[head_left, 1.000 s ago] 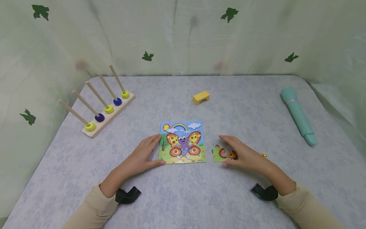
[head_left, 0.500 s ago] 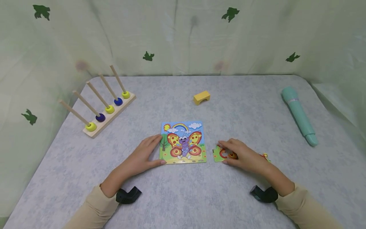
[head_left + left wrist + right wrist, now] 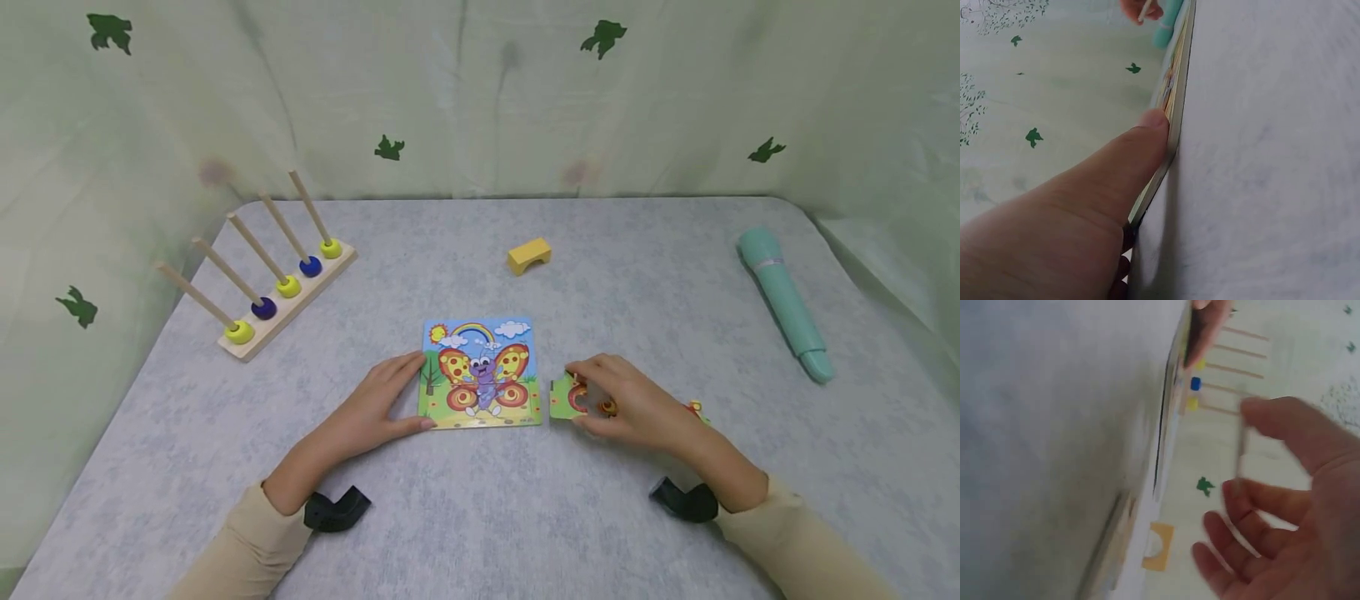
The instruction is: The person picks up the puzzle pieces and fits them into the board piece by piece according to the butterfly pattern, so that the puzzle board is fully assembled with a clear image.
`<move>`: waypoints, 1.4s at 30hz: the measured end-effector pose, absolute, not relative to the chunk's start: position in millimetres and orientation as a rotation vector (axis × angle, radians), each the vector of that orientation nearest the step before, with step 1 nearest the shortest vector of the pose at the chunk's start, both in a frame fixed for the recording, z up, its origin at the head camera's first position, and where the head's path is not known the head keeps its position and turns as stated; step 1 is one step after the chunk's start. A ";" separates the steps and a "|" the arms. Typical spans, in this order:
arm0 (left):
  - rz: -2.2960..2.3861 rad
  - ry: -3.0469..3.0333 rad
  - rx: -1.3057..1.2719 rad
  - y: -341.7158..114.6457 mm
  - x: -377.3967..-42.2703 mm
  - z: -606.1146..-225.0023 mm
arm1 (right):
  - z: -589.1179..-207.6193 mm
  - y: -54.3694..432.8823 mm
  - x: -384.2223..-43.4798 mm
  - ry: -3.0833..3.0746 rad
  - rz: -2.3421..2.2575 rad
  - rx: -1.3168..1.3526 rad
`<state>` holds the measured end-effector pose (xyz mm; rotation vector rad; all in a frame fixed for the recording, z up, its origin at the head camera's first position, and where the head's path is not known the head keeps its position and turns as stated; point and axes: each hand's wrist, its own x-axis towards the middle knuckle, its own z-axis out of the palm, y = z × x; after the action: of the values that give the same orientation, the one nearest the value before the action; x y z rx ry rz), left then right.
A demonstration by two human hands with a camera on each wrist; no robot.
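Note:
A square butterfly puzzle board point(image 3: 480, 408) lies flat on the table. The left hand point(image 3: 375, 408) touches its left side, fingers extended, with the thumb at the near left corner. In the left wrist view, the thumb point(image 3: 1119, 153) rests along the board's edge. To the board's right, the right hand point(image 3: 637, 404) pinches a green and red jigsaw piece point(image 3: 562, 400) between thumb and fingers. The right wrist view shows this piece point(image 3: 1240, 447) edge-on, raised off the table. Another piece point(image 3: 608, 407) is partly hidden under that hand.
More colourful pieces point(image 3: 697, 408) lie behind the right wrist. A yellow arch block point(image 3: 529, 255) sits beyond the board. At left stands a wooden peg stacker point(image 3: 281, 308) with yellow and blue rings; a teal microphone-shaped object point(image 3: 783, 304) lies at right.
The right hand has closed its thumb and fingers on a jigsaw piece, lifted it and moved it slightly left toward the board. The left hand has stayed at the board.

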<state>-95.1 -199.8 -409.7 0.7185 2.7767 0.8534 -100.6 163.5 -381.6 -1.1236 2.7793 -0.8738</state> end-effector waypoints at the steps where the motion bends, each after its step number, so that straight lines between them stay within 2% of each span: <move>1: 0.856 2.771 0.723 -200.3 -95.7 -409.9 | -378.3 159.9 -100.7 2.780 -0.897 -1.157; 6: 0.882 2.737 0.755 -203.7 -98.6 -410.4 | -362.5 132.8 -101.0 2.734 -1.041 -1.316; 11: 0.908 2.715 0.785 -205.8 -100.1 -410.0 | -355.6 98.0 -101.9 2.712 -1.113 -1.275; 21: 0.905 2.694 0.799 -206.8 -100.3 -407.6 | -379.5 48.6 -111.4 2.654 -0.931 -1.198; 31: 0.892 2.705 0.831 -206.9 -99.9 -407.2 | -399.5 32.8 -118.5 2.689 -0.763 -1.238; 42: 0.873 2.747 1.025 -208.5 -97.8 -408.2 | -406.4 29.4 -121.3 2.714 -0.752 -1.270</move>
<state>-97.8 -208.5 -408.2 1.0251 2.7473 0.8732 -121.3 29.4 -406.4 -1.2698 2.7140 -0.7521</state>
